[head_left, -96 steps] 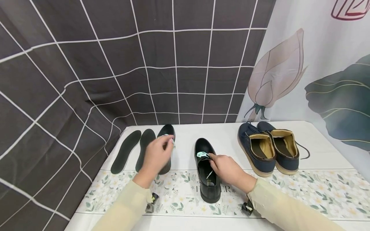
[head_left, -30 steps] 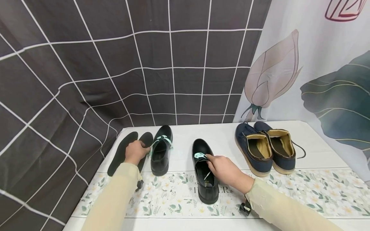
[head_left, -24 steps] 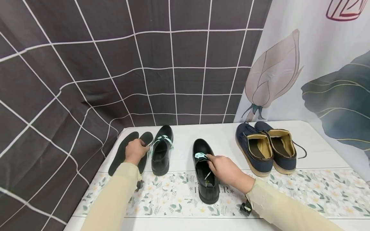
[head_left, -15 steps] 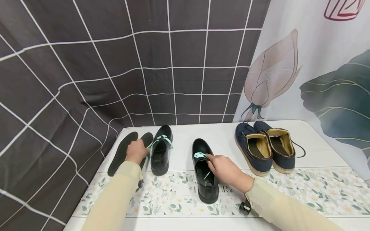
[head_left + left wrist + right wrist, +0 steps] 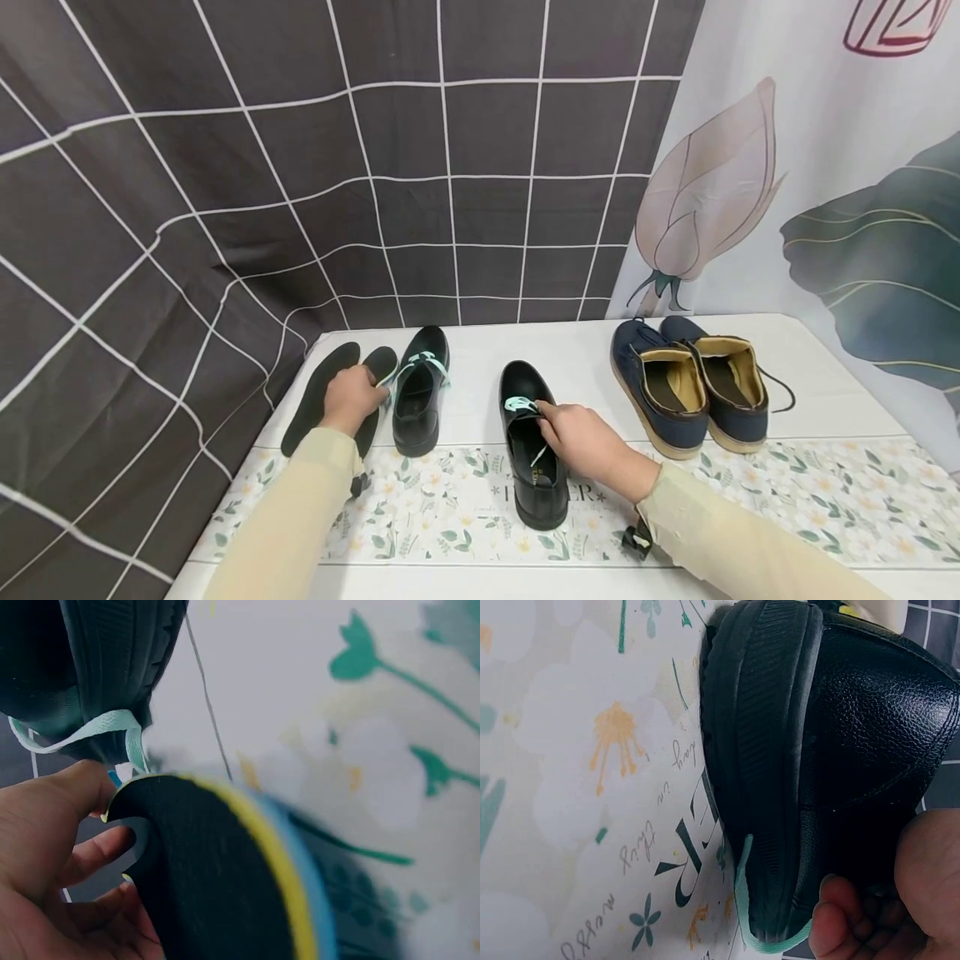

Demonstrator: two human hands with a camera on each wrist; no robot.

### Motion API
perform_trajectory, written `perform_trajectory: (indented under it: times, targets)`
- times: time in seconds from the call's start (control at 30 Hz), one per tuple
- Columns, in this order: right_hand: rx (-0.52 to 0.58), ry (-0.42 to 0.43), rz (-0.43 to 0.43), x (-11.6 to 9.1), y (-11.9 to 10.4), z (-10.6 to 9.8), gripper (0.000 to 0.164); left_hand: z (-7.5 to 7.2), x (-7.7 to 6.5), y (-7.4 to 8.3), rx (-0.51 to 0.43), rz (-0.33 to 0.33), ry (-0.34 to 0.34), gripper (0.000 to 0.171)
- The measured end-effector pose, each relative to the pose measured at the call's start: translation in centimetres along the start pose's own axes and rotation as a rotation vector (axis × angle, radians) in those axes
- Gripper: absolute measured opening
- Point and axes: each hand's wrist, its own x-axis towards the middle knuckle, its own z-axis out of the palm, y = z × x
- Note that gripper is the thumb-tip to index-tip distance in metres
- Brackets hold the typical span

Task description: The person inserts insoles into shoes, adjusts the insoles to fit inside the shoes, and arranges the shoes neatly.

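Note:
My left hand (image 5: 349,402) pinches the right-hand one of two dark insoles (image 5: 367,435). The left wrist view shows this insole's edge curled at my thumb and fingers, with a yellow and blue rim. The other insole (image 5: 306,418) lies flat beside it, partly behind my hand. Just right of them stands a black leather shoe (image 5: 417,421) with loose mint laces (image 5: 422,360). My right hand (image 5: 588,440) grips the side of the opening of the second black shoe (image 5: 542,504), which stands upright at the middle and has mint laces too.
A pair of navy shoes (image 5: 670,427) with tan lining stands at the right, one dark lace trailing off. A flower-patterned strip (image 5: 442,508) crosses the white table (image 5: 480,367). A dark grid cloth (image 5: 487,208) hangs behind and to the left.
My left hand has moved left and down from over the left black shoe to the insole beside it. It has barely shifted in the last second. My right hand stays on its shoe.

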Motion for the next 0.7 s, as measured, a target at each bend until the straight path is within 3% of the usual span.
perform_trajectory:
  times: [0.07,0.23,0.4,0.7]
  targets:
    - [0.001,0.001,0.002,0.0,0.0,0.1,0.036,0.0,-0.2,-0.2,-0.014,-0.009,-0.005,0.021]
    - [0.003,0.001,0.001,0.0,0.1,0.2,0.036,-0.7,-0.6,-0.3,-0.042,-0.009,-0.002,0.038]
    - [0.004,-0.004,-0.007,0.0,0.1,0.2,0.037,-2.3,-1.4,-0.1,-0.073,0.012,0.011,0.044]
    - [0.009,-0.010,0.001,0.0,0.2,0.0,0.037,-4.9,-3.4,0.1,-0.106,0.030,-0.053,0.049]
